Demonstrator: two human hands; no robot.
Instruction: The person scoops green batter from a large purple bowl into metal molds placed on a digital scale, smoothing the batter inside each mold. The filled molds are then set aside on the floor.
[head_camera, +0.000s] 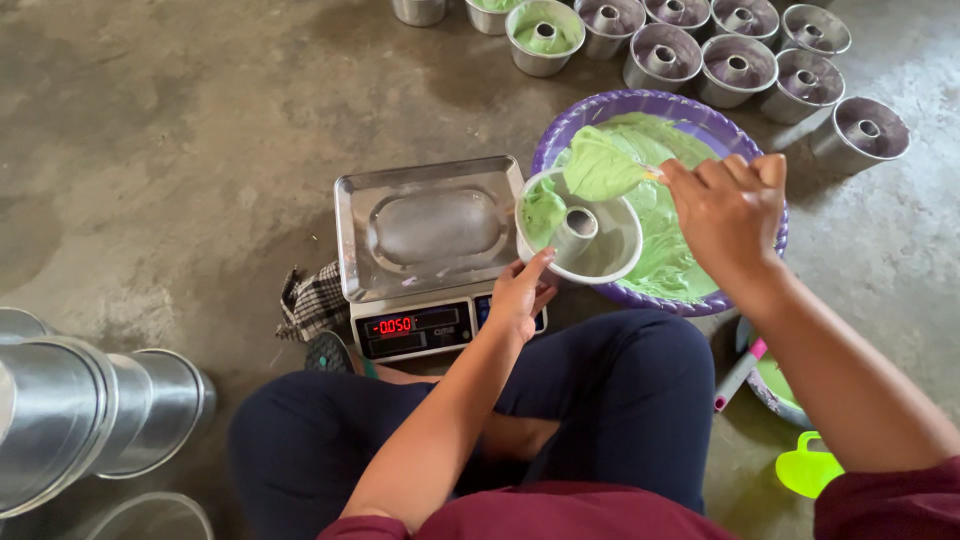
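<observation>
Head view: left hand (520, 292) grips the tube pan (580, 238) rim at 7 o'clock, over the purple basin (600, 108) edge. Right hand (728, 212) clenched on spatula (603, 166) loaded with green batter (668, 255). Scale (428, 255) at 9 o'clock; empty pans (735, 70) at 12.

My left hand (520, 292) grips matt metal tube pan (580, 238); batter (600, 165) glossy; scale (430, 255) tray shiny steel; floor (170, 150) rough concrete; basin (640, 105) plastic.

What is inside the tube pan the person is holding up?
Green batter lies along one side of the tube pan around its centre tube; the rest is bare metal.
</observation>
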